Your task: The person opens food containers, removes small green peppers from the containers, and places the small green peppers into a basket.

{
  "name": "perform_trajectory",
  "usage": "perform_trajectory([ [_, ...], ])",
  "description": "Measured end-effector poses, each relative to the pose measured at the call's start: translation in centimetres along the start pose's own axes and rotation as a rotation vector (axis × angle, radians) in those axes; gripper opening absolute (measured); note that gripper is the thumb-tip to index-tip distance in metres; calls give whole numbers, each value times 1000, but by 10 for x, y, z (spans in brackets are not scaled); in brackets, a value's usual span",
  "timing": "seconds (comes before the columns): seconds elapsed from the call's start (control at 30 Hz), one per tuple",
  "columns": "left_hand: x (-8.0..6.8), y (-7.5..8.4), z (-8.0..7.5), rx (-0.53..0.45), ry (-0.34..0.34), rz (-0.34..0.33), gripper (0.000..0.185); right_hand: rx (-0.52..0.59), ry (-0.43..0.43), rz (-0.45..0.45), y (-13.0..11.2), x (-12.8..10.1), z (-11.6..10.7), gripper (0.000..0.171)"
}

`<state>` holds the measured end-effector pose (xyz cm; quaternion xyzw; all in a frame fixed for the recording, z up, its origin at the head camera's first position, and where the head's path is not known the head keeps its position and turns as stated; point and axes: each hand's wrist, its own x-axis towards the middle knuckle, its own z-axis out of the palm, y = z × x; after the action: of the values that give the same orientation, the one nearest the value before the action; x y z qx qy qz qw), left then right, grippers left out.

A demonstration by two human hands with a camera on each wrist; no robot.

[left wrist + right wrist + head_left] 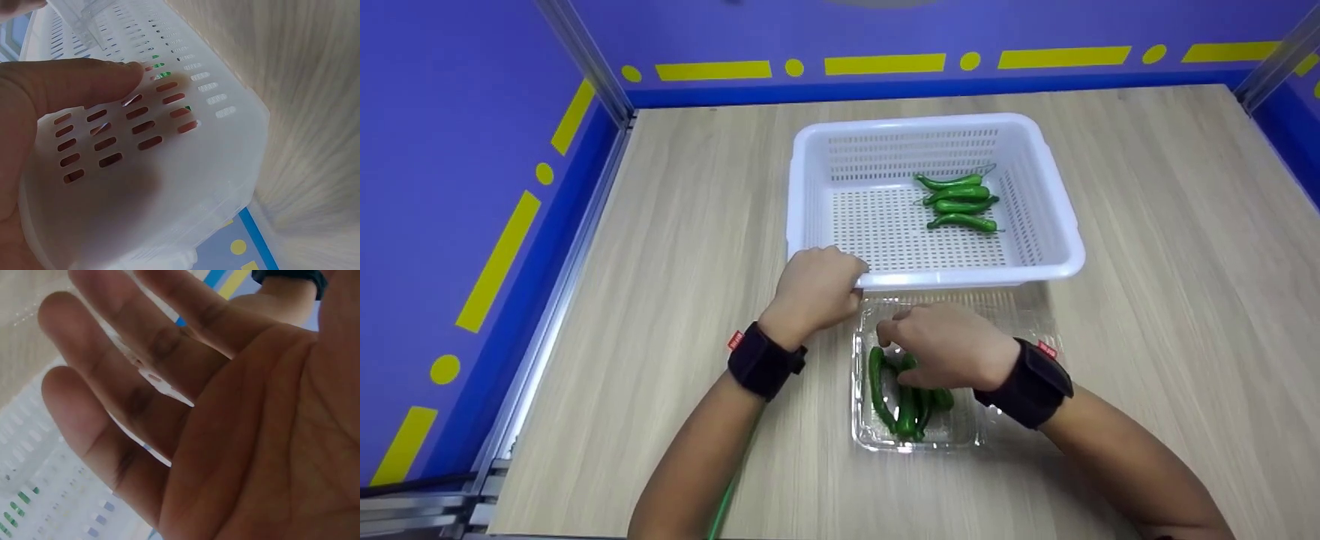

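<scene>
At the near-left corner of a white slotted plastic basket [975, 279], my left hand [819, 286] grips the rim. The left wrist view shows the thumb [84, 81] pressed along the basket's slotted wall. My right hand [949, 341] hovers over a clear plastic box [856, 405], its fingers relaxed and slightly bent. No object shows against the palm in the right wrist view. Several green chili peppers [909, 416] lie in the box, partly hidden under that hand. More green chili peppers [962, 193] lie in a row on the right side of the basket floor.
The clear box stands right in front of the basket, its transparent lid [1020, 427] apparently folded out to the right. A wood-grain tabletop [690, 225] lies beneath everything. Blue panels [885, 34] with yellow marks border the back and sides.
</scene>
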<state>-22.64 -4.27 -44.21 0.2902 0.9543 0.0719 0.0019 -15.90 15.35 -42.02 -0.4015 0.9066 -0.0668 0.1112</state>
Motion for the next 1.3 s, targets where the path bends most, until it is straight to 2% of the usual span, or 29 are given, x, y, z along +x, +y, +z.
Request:
perform_trajectory([
  [0.1,0,0,0,-1,4,1,28,-13,5,11,0,2,2,27],
  [0.27,0,0,0,-5,6,2,15,-25,-2,33,0,3,5,27],
  [0.57,0,2,0,7,17,1,10,-41,-15,55,-1,1,6,25],
  [0.9,-1,2,1,20,20,1,15,-64,10,11,-1,3,9,27],
  [1.1,-1,1,1,17,17,0,13,-13,23,-3,0,4,10,28],
  [1.3,0,1,1,14,22,2,11,66,-24,9,-1,4,6,26],
])
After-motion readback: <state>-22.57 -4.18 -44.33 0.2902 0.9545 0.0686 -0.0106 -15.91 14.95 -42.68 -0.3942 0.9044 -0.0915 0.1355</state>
